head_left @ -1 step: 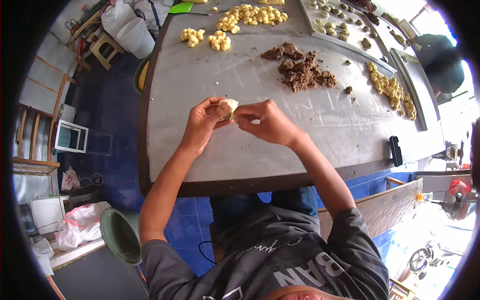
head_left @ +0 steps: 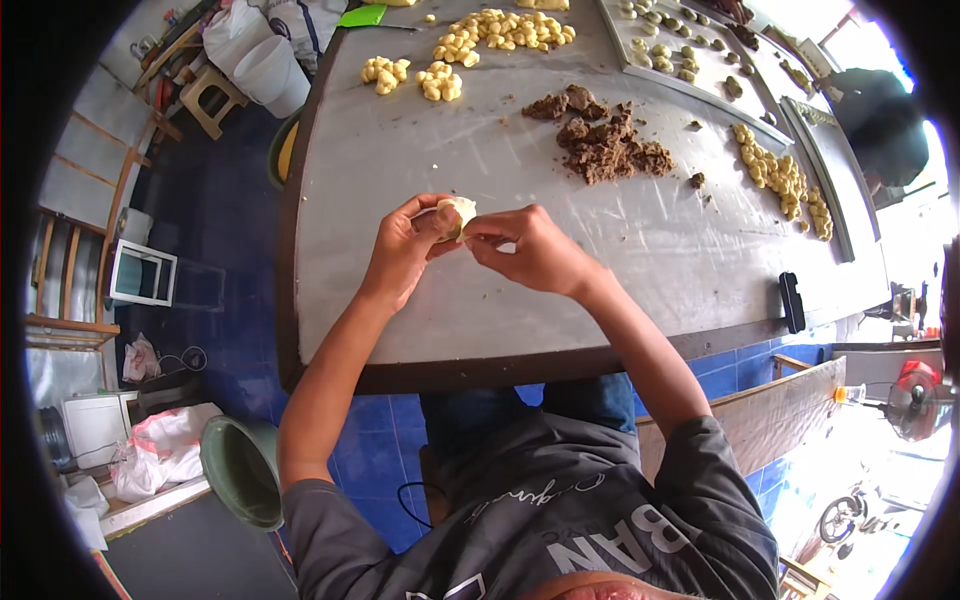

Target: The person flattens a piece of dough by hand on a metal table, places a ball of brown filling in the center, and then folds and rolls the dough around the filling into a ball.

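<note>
A small pale piece of dough (head_left: 462, 210) is held above the near part of the metal-topped table (head_left: 400, 330). My left hand (head_left: 405, 245) is closed round it, thumb on the near face and fingers behind. From the other side, my right hand (head_left: 535, 248) pinches the dough's edge between thumb and fingertips. The dough's underside is hidden by the fingers. Beyond my hands lies a crumbly heap of brown filling (head_left: 610, 145). Several small yellow dough balls (head_left: 500, 30) are clustered at the far side, and another group of yellow dough pieces (head_left: 775, 175) lies to the right.
A metal tray (head_left: 700, 85) with rows of shaped pieces stands at the far right. A black oblong object (head_left: 791, 302) sits at the table's right front edge. On the left are a green tub (head_left: 240, 470), a stool (head_left: 212, 100) and a white bucket (head_left: 272, 75). Another person (head_left: 880, 125) is at the far right.
My right hand's fingertips have shifted very slightly along the dough's edge. My left hand and the things on the table look the same.
</note>
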{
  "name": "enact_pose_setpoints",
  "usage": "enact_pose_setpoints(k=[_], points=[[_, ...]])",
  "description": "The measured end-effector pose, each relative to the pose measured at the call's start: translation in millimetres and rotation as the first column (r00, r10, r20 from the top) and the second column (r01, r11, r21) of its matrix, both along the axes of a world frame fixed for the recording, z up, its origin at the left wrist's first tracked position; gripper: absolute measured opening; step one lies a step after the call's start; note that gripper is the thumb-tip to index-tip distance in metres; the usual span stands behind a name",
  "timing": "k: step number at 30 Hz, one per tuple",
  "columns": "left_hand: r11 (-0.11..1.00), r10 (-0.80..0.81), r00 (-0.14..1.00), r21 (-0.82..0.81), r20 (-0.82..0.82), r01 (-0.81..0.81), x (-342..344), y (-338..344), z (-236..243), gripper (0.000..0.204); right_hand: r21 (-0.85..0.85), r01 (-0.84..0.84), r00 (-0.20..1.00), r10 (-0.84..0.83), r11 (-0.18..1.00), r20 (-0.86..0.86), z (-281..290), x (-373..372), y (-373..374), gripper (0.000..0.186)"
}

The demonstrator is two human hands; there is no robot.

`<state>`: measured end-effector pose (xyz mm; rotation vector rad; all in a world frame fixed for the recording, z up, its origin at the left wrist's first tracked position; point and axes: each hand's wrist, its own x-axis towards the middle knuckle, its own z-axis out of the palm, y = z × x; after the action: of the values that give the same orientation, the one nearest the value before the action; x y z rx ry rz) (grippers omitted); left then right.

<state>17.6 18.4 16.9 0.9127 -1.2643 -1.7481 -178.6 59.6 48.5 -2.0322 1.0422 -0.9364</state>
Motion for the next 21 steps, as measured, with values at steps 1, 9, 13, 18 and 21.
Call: enact_pose_setpoints(k=[1, 9, 13, 18, 21], points=[[0.998, -0.017, 0.998, 0.052, -0.061, 0.020, 0.8, 0.0, 0.8, 0.034, 0.000, -0.001, 1.000, 0.001, 1.000, 0.001, -1.4, 4.2, 0.9, 0.016], [0.974, -0.042, 0.960, 0.204, -0.278, 0.102, 0.4, 3.1, 10.6, 0.034, -0.140, 0.002, 0.999, -0.007, 0.990, -0.035, -7.9, 10.8, 4.5, 0.011], [0.989, -0.020, 0.984, 0.139, -0.177, 0.045, 0.0, 2.4, 1.5, 0.032, 0.128, -0.195, 0.964, 0.214, 0.973, -0.159, -3.7, 11.6, 6.7, 0.009], [0.982, 0.043, 0.979, 0.189, -0.200, -0.005, 1.6, 0.1, 5.0, 0.028, 0.431, -0.470, 0.874, 0.474, 0.770, 0.106, 18.7, 2.8, 17.1, 0.012], [0.979, 0.036, 0.974, 0.203, -0.225, 0.011, 2.9, 0.8, 7.0, 0.030, 0.419, -0.430, 0.888, 0.293, 0.800, 0.354, 17.6, -16.7, 9.7, 0.014]])
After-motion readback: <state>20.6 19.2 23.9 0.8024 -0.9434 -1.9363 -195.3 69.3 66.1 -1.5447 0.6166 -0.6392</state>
